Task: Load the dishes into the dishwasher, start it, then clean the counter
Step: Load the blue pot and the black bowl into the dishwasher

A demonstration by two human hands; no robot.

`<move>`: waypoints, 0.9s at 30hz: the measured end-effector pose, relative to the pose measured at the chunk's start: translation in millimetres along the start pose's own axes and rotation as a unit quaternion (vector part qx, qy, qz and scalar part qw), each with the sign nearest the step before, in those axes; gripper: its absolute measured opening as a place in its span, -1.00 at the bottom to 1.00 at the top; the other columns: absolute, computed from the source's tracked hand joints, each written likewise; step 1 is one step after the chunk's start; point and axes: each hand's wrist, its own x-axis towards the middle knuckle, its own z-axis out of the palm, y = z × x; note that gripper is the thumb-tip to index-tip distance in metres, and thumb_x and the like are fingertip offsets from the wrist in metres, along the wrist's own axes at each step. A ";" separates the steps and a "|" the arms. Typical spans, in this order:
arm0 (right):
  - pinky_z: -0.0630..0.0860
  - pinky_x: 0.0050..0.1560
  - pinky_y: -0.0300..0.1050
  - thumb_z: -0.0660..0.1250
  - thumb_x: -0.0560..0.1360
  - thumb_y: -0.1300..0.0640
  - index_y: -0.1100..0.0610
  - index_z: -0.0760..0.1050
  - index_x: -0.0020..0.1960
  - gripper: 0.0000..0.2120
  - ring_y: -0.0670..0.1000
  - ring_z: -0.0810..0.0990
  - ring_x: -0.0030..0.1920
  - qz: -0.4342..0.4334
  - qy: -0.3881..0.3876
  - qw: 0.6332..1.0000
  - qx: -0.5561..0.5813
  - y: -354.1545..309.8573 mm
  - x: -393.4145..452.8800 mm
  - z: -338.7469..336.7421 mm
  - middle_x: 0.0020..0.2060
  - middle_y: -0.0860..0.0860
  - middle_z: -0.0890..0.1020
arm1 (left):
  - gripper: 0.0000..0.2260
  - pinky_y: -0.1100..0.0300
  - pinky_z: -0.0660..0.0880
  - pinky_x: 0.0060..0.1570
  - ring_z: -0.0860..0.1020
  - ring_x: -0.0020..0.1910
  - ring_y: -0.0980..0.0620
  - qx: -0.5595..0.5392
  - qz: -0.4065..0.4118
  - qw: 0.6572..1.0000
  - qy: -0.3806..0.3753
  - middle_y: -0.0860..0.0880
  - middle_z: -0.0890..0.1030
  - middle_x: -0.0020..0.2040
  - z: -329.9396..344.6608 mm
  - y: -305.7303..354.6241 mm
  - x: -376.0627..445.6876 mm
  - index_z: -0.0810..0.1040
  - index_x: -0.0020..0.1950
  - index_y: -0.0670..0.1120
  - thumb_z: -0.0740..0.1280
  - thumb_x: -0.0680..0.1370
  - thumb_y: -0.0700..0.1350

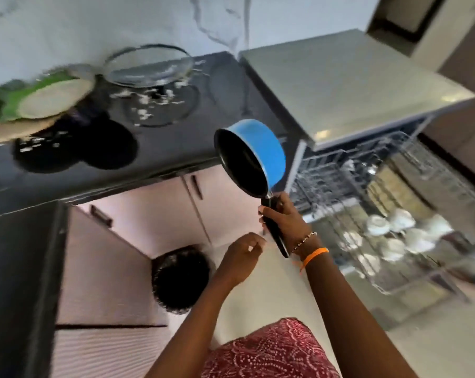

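Note:
My right hand (282,218) grips the black handle of a blue saucepan (261,148) with a black inside, held tilted in the air just past the counter's front edge. My left hand (243,255) hangs below it with loosely curled fingers and holds nothing. To the right stands the open dishwasher (340,85). Its pulled-out wire rack (435,279) carries white cups and several plates. On the black counter (94,170) sit a clear glass bowl (149,66) and a stack of green and beige plates (48,99).
Crumbs and white bits lie scattered on the counter near the glass bowl. Pink cabinet doors (154,211) run under the counter. A dark round object (180,276) sits on the pale floor by the cabinets. The picture is motion-blurred.

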 end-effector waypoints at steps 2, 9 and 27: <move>0.37 -0.48 -0.29 0.29 0.46 0.40 0.19 0.27 -0.03 -0.76 -0.13 0.41 -0.52 0.001 0.059 0.998 -0.033 14.0 -14.6 -54.3 -0.37 0.08 0.41 | -0.73 0.15 0.44 0.02 0.48 -0.21 0.11 0.002 0.003 0.998 -0.057 0.18 0.51 -0.20 43.6 11.7 8.0 0.47 -0.20 0.12 0.21 0.56 -0.25; 0.28 -0.56 -0.31 0.33 0.46 0.34 0.04 0.28 -0.18 -0.71 -0.15 0.35 -0.54 0.059 0.204 0.974 -0.074 62.5 -35.7 -192.2 -0.38 0.03 0.41 | -0.89 0.23 0.46 -0.10 0.49 -0.26 0.29 0.000 0.021 0.986 -0.163 0.05 0.56 -0.13 144.7 50.2 46.6 0.54 -0.10 -0.06 0.24 0.54 -0.21; 0.47 0.07 0.22 0.28 0.36 0.44 0.25 0.32 0.15 -0.62 0.20 0.54 0.00 0.117 0.319 0.926 -0.165 110.2 89.8 -322.6 -0.07 0.14 0.51 | -0.81 0.42 0.40 -0.08 0.53 0.04 -0.01 0.078 -0.065 0.986 -0.133 -0.14 0.55 0.10 222.1 73.2 217.2 0.54 0.13 -0.22 0.22 0.55 -0.26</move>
